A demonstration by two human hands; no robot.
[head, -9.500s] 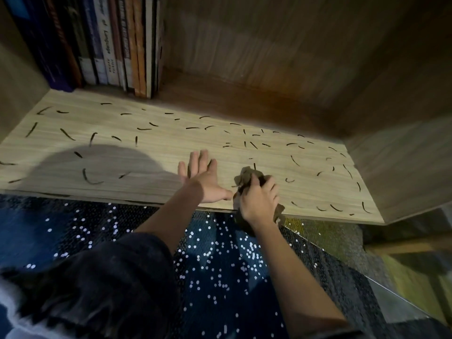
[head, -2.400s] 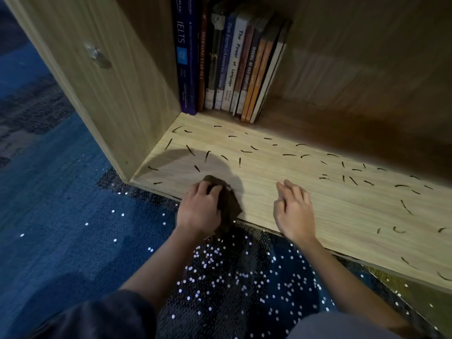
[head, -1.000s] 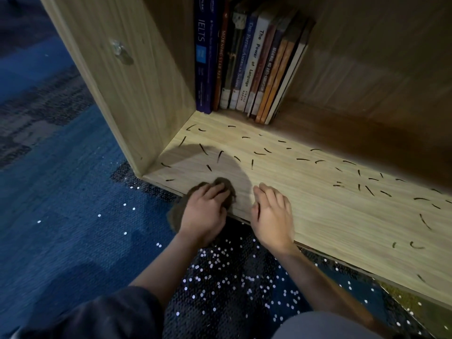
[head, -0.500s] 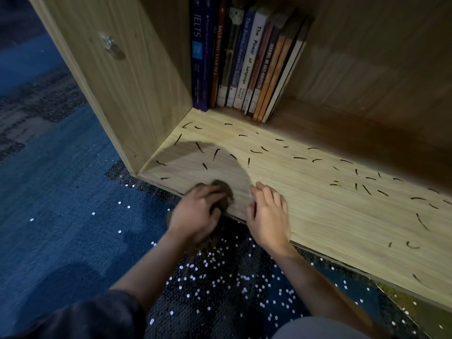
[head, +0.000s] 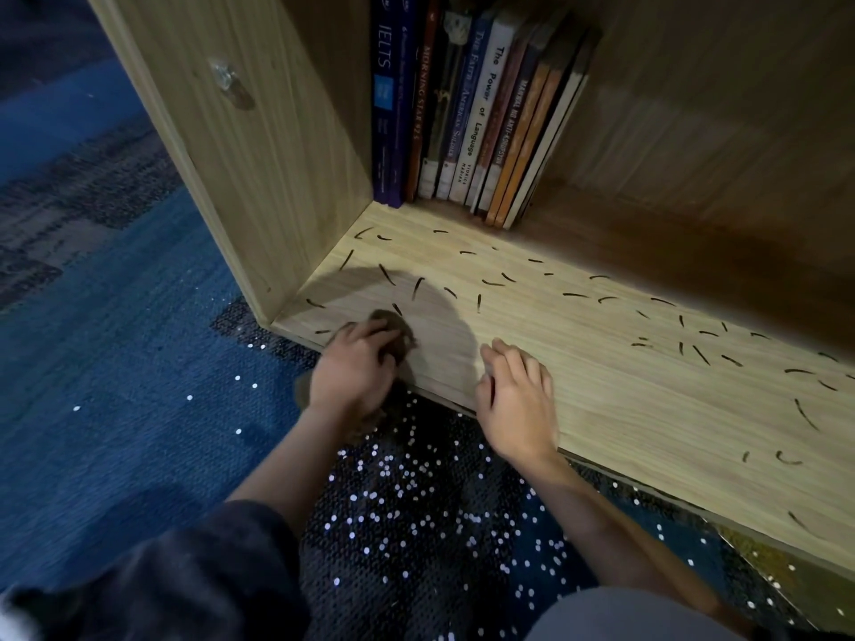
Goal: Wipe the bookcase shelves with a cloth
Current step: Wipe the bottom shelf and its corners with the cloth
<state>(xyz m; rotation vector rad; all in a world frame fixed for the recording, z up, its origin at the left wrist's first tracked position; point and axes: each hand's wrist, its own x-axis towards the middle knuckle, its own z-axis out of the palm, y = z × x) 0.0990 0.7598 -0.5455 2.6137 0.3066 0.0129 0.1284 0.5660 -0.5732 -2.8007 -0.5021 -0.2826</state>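
Left hand (head: 351,377) grips the cloth (head: 398,337) at the shelf (head: 601,386) corner, right hand (head: 518,400) rests flat; most dark marks (head: 694,351) remain.

Blue woven carpet (head: 139,409) is covering the floor — small white specks (head: 398,483) are lying scattered over a darker patch (head: 416,557). Light is running dim.

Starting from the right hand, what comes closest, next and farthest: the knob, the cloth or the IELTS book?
1. Cloth, just left of the right hand, gripped by the left hand.
2. IELTS book, standing at the back left of the shelf.
3. Knob, outside on the side panel, farthest left.
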